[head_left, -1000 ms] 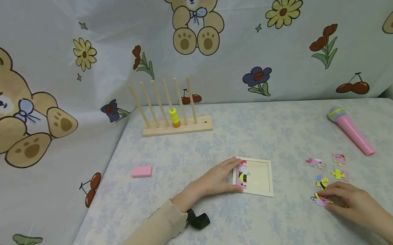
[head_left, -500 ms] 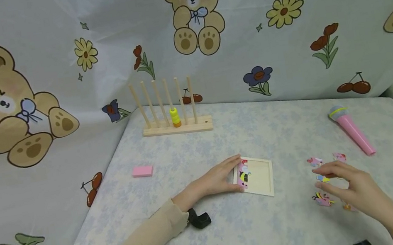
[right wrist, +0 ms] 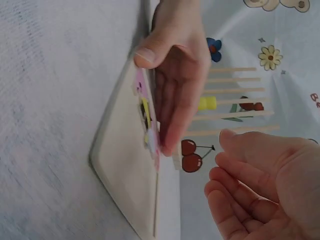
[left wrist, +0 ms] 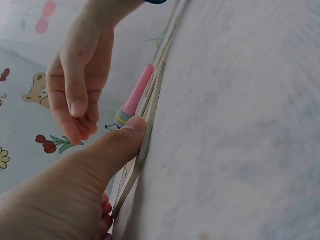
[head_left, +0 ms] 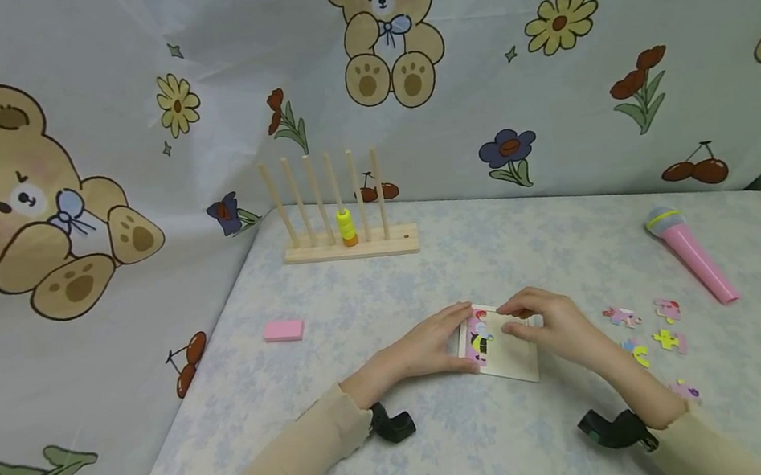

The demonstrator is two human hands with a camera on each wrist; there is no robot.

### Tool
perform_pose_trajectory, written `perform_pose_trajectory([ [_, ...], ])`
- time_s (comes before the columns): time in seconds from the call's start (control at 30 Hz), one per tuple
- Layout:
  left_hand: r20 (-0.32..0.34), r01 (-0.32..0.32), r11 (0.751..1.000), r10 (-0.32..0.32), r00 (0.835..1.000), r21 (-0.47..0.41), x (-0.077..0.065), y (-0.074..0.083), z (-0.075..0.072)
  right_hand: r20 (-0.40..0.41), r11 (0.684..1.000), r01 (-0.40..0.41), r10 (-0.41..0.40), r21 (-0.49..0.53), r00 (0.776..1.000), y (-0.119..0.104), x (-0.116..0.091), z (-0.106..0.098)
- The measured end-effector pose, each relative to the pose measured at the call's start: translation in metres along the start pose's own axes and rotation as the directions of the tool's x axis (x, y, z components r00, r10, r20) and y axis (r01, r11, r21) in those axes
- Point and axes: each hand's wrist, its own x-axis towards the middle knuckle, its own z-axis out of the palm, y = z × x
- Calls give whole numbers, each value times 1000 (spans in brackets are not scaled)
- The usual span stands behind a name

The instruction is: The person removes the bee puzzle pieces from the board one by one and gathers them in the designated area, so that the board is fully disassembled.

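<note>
The left hand (head_left: 432, 345) clamps the puzzle tray (head_left: 510, 356) at its 9 o'clock edge, presumably steadying it; the right hand (head_left: 563, 327) hovers around 2 o'clock, grip apart. Loose pieces (head_left: 667, 339) lie toward 3 o'clock, probably for easy reach.

The head view looks from above, forward and down; it is the farthest one, and takes in most of the tabletop (head_left: 455, 458), the printed cloth (head_left: 249, 29) behind it, the left grip (head_left: 421, 347) and the right grip (head_left: 553, 323). The left wrist camera (head_left: 394, 426) sits low and very near; its view is turned sideways and faces along the edge of the wooden tray (head_left: 510, 357) toward the microphone (head_left: 698, 262). The right wrist camera (head_left: 619, 429), also low, close and turned sideways, faces over the tray toward the left grip and the peg stand (head_left: 382, 246). All three views share the tray and both grips.
</note>
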Motion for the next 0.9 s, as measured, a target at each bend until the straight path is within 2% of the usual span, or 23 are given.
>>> perform_pose_trajectory([
  [0.17, -4, 2, 1000, -2, 1000, -1, -1, 0, 0, 10, 1000, -23, 23, 13, 1000, 6, 9, 18],
  [0.37, 5, 7, 1000, -7, 1000, 7, -1, 2, -2, 6, 999, -22, 22, 25, 1000, 14, 10, 30],
  [0.63, 9, 11, 1000, -11, 1000, -5, -1, 3, -3, 2, 1000, -2, 2, -24, 1000, 19, 9, 36],
  [0.9, 9, 10, 1000, -10, 1000, -8, -1, 2, -2, 3, 999, 10, -9, -31, 1000, 19, 12, 39],
])
